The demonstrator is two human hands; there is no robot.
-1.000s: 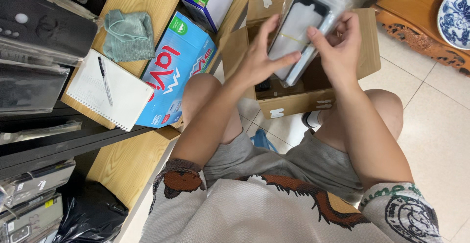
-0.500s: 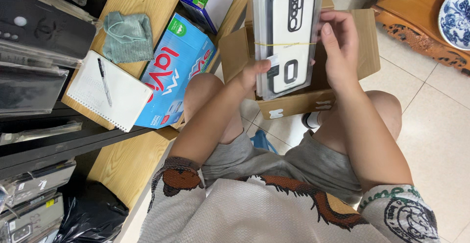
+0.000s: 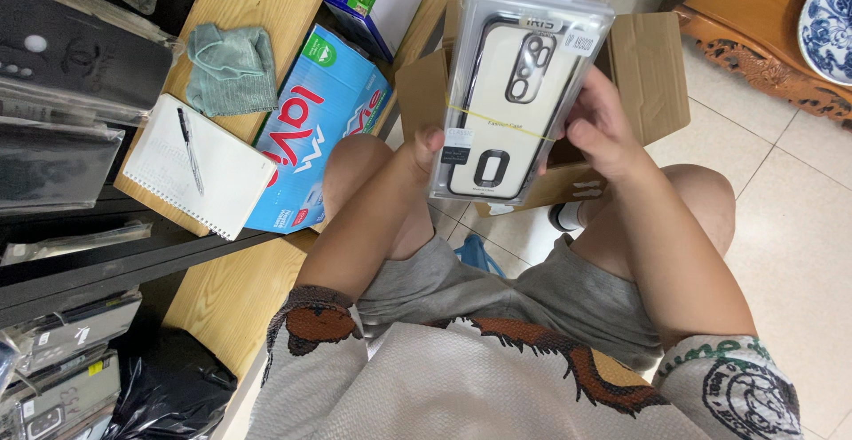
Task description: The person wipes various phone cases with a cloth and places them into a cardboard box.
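- Hands share one clear phone-case package [image 3: 519, 85], held upright above the open cardboard box [image 3: 652, 76].
- Left hand [image 3: 426, 152] grips its lower left edge, thumb on front.
- Right hand [image 3: 603, 129] clasps its right edge.
- Notebook [image 3: 200, 165] with pen [image 3: 189, 149] lies at the wooden bench's [image 3: 231, 289] left edge.

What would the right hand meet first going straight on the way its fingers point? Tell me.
The right hand points toward the packaged phone case, which its fingers already touch; beyond it probably lies the cardboard box, though depth is unclear.
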